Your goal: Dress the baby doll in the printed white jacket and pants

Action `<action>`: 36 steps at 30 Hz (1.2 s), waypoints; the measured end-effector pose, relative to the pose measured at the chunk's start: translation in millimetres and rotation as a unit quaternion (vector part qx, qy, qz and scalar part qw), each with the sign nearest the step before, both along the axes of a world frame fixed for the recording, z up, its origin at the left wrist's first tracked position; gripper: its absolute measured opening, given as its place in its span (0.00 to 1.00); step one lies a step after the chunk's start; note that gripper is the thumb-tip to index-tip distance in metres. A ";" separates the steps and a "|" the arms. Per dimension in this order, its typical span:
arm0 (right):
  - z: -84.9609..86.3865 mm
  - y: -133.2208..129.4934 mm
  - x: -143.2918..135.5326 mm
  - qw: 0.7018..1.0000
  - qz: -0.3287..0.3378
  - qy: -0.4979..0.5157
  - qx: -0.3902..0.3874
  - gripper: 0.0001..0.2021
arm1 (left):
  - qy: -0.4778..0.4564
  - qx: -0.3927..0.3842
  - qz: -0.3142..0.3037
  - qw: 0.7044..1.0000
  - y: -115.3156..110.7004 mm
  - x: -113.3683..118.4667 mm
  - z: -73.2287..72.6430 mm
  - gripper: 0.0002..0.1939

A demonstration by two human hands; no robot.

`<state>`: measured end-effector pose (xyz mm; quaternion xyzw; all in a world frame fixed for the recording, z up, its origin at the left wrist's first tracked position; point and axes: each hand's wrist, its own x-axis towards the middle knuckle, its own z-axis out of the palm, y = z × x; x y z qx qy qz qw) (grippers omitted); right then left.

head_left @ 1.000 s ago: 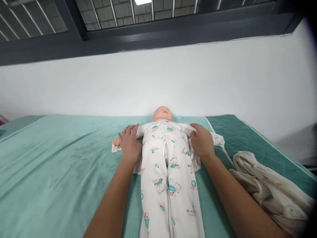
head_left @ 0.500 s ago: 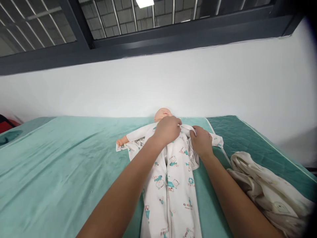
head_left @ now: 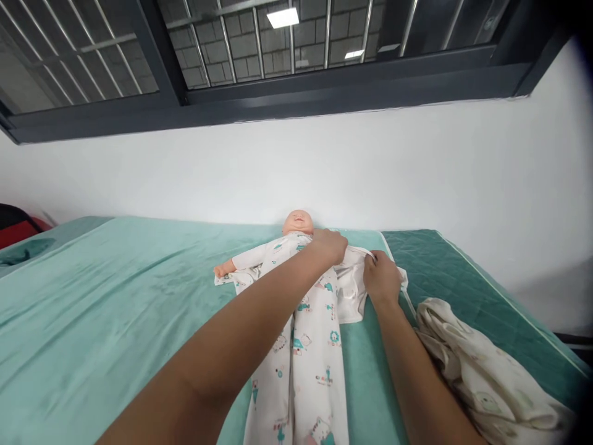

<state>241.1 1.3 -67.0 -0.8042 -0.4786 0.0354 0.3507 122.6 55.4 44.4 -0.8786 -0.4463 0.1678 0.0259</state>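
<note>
On the bed lies a baby doll [head_left: 298, 224] on its back, head toward the wall. It wears a white footed romper [head_left: 319, 346] printed with teal and pink animals. An open baby shirt [head_left: 354, 287] is spread beneath its upper body. The doll's plain white sleeve and bare hand [head_left: 224, 268] stretch out at the left. My left hand [head_left: 330, 246] is closed at the doll's shoulder on the right; what its fingers hold is hidden. My right hand [head_left: 382, 278] pinches the edge of the shirt near its sleeve on the right.
A crumpled cream cloth [head_left: 486, 371] with a faint print lies by my right forearm. The light green sheet [head_left: 115, 309] meets a darker green quilted pad [head_left: 458, 284] at the right. Behind are a white wall [head_left: 208, 167] and a barred window [head_left: 278, 49]. A red and black item [head_left: 18, 225] sits far left.
My left hand has moved right, from the doll's chest to its shoulder. My right hand has shifted slightly right with the shirt edge, and more of the shirt shows beside the romper.
</note>
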 end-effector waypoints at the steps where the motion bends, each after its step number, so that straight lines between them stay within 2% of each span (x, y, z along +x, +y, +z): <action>1: -0.3 -0.4 1.1 1.000 -0.002 0.005 -0.004 0.17 | 0.006 -0.003 -0.003 1.000 1.6 0.0 2.2 0.25; 4: 0.4 -0.7 0.8 1.000 0.008 0.001 -0.025 0.16 | 0.023 -0.012 -0.019 0.999 4.4 7.0 0.2 0.24; 7: 2.6 -0.5 -1.5 0.999 0.016 -0.007 -0.047 0.16 | 0.036 -0.021 -0.032 0.999 5.4 20.5 -13.8 0.22; 11: 4.2 -0.4 -2.1 0.997 0.032 -0.012 -0.067 0.17 | 0.036 -0.021 -0.043 0.998 7.3 28.7 -33.2 0.31; 14: 3.2 -0.6 0.1 0.997 0.040 0.004 -0.065 0.18 | 0.023 -0.005 -0.060 0.998 8.6 22.6 -36.7 0.31; 21: -0.5 -2.9 5.7 0.997 0.015 0.064 -0.052 0.21 | 0.012 0.029 -0.092 0.995 14.1 5.0 -22.1 0.24; 29: -2.6 -5.0 10.6 0.992 -0.040 0.114 -0.043 0.19 | 0.004 0.061 -0.097 0.993 19.7 -19.2 -6.3 0.24; 36: -7.1 -2.9 17.7 0.986 -0.044 0.161 0.011 0.19 | 0.000 0.073 -0.090 0.993 18.7 -41.3 6.4 0.24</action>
